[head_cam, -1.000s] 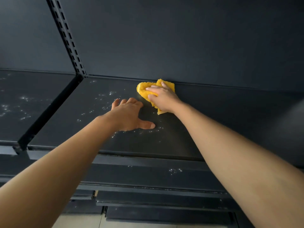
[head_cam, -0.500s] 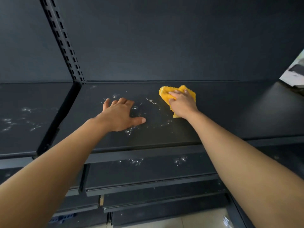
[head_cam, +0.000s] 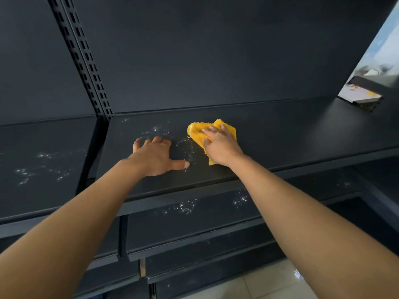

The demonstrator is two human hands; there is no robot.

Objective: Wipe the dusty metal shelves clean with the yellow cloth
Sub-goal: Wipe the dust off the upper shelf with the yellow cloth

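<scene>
Yellow cloth (head_cam: pixel 199 131) is bunched on the upper metal shelf (head_cam: pixel 291 134), pressed down under the right hand (head_cam: pixel 223 147), grip laid flat over it. Left hand (head_cam: pixel 156 157) is planted on the shelf just beside, grip spread, thumb out. White dust specks (head_cam: pixel 158 128) are seen near both hands; lower shelf (head_cam: pixel 194 221) is speckled too.

One yellow cloth (head_cam: pixel 199 131), two hands (head_cam: pixel 155 157) (head_cam: pixel 223 147), one slotted upright (head_cam: pixel 82 59), two dusty top shelves (head_cam: pixel 43 169) (head_cam: pixel 302 134).

Yellow cloth (head_cam: pixel 197 133) bunched, lying mid-shelf (head_cam: pixel 291 134); shelf dark metal, white dust specks left of cloth.
</scene>
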